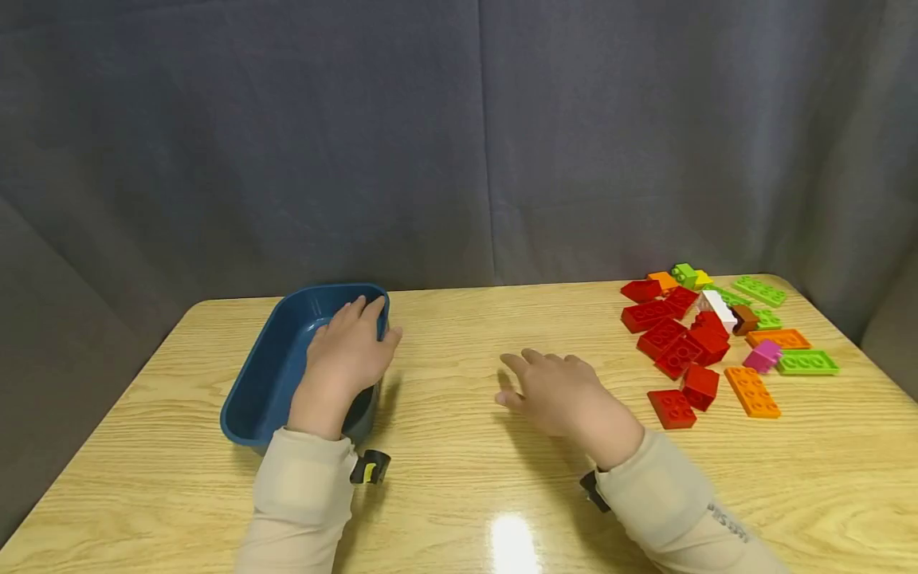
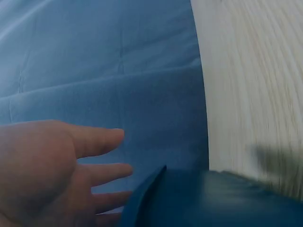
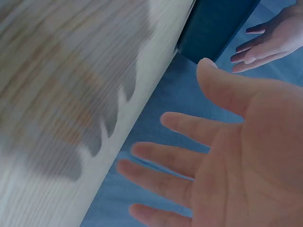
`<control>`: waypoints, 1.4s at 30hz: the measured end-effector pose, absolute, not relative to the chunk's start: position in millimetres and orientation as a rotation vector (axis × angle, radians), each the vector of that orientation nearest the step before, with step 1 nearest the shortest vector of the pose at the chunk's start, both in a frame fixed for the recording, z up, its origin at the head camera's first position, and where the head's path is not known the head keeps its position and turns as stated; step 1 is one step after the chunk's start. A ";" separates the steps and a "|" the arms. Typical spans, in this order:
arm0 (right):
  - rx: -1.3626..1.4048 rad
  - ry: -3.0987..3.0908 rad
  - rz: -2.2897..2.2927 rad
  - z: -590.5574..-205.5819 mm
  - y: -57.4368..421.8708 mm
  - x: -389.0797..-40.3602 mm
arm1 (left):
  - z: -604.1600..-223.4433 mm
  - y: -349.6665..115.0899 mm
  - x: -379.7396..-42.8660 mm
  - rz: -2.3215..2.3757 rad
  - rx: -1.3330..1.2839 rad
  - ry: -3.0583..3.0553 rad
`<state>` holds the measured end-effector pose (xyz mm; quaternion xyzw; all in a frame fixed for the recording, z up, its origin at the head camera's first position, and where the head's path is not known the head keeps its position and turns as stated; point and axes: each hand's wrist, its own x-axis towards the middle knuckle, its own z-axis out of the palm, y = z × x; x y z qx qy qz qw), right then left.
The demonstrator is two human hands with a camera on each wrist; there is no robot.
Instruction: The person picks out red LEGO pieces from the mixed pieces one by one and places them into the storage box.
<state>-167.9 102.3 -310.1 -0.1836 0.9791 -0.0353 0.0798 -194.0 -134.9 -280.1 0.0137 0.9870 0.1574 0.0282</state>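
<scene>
A deep blue plastic bin (image 1: 268,383) stands on the left part of the table. Above its right side is my left hand (image 1: 347,343), with the fingers extended and the thumb spread beyond the rim. The left wrist view shows these fingers (image 2: 102,142) straight beside the bin's edge (image 2: 158,177); whether they touch it I cannot tell. My right hand (image 1: 559,391) hovers over the middle of the table, holding nothing. Its spread fingers (image 3: 163,177) cast a shadow on the wood in the right wrist view. Red bricks (image 1: 660,339) lie to its right.
Mixed in at the right are a white brick (image 1: 717,309), a brown brick (image 1: 744,320), a pink brick (image 1: 763,355), orange plates (image 1: 751,392) and green plates (image 1: 808,363). A grey curtain (image 1: 445,151) hangs behind the wooden table (image 1: 452,494).
</scene>
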 end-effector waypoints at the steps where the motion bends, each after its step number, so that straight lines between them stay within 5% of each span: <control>1: -0.549 2.923 -0.095 -310.3 101.0 -167.0 | -279.9 -137.6 -193.7 0.485 0.035 3.051; 42: -0.657 2.975 -0.024 -317.5 89.9 -156.2 | -316.7 -277.9 -151.7 0.579 -0.236 3.220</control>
